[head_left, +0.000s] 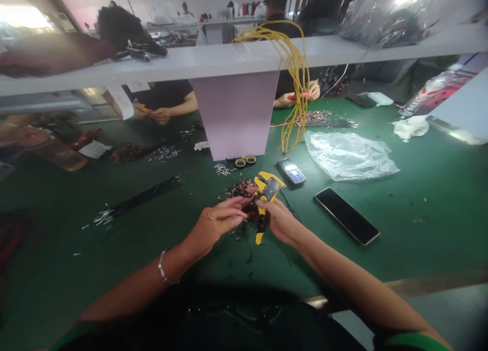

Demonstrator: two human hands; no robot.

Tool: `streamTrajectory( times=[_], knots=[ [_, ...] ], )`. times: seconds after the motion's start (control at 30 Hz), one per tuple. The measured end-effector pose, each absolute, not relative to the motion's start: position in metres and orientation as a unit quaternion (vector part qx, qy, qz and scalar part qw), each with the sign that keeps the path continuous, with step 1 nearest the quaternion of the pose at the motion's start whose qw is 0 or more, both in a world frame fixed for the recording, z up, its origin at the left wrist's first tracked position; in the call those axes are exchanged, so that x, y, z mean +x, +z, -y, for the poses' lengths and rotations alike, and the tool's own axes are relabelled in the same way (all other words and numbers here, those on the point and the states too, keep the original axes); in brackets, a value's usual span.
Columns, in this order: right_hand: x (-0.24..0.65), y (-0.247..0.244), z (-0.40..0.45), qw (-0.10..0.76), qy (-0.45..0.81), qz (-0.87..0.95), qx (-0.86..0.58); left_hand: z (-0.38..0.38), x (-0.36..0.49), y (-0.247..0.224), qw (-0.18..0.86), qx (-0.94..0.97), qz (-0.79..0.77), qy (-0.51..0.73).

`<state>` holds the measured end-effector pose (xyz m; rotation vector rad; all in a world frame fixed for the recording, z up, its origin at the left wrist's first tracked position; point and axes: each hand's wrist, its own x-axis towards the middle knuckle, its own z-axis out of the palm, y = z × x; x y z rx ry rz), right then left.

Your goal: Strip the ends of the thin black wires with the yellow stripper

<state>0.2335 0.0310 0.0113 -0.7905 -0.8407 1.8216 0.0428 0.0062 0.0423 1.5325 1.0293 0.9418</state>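
My right hand (281,220) is wrapped round a yellow and black hand tool (270,187), a wire stripper by its look, with its grey head pointing away from me. Just left of it, my left hand (219,220) has thumb and fingers pinched together near the tool; a small pale tip shows by the thumb, too small to name. Behind the hands lies a pile of small copper-coloured pieces (244,188). Thin dark wires (292,209) stick out right of the tool. Dark offcuts are scattered on the green table (229,295) below.
A keypad phone (292,171), a black smartphone (346,216) and a clear plastic bag (351,155) lie to the right. Dark wires (141,198) lie left. Yellow cables (295,76) hang from the white shelf (229,56) above its pillar (238,112). Other people's hands work beyond.
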Motion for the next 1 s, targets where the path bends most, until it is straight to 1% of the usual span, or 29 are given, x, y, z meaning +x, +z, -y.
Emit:
streamTrajectory(
  times=[0.13, 0.2, 0.37, 0.47, 0.53, 0.63, 0.8, 1.0],
  knots=[
    [0.235, 0.01, -0.032, 0.477, 0.715, 0.389, -0.332, -0.007, 0.04, 0.033, 0.491, 0.639, -0.462, 0.37],
    [0.237, 0.008, -0.032, 0.479, 0.686, 0.431, -0.337, -0.007, 0.04, 0.031, 0.501, 0.619, -0.473, 0.378],
    [0.245, 0.002, -0.028, 0.454, 0.589, 0.538, -0.397, -0.011, 0.041, 0.038, 0.631, 0.465, -0.483, 0.39],
    [0.246, -0.003, -0.023, 0.444, 0.557, 0.564, -0.418, -0.017, 0.039, 0.047, 0.677, 0.415, -0.466, 0.389],
    [0.245, -0.006, -0.021, 0.436, 0.542, 0.582, -0.421, -0.02, 0.038, 0.051, 0.676, 0.408, -0.467, 0.398],
    [0.242, -0.008, -0.019, 0.421, 0.55, 0.589, -0.416, -0.022, 0.036, 0.051, 0.673, 0.406, -0.463, 0.409],
    [0.239, -0.012, -0.019, 0.401, 0.639, 0.517, -0.404, -0.023, 0.036, 0.049, 0.68, 0.399, -0.453, 0.416],
    [0.246, -0.013, -0.025, 0.406, 0.65, 0.51, -0.39, -0.025, 0.038, 0.049, 0.721, 0.384, -0.429, 0.385]
  ],
)
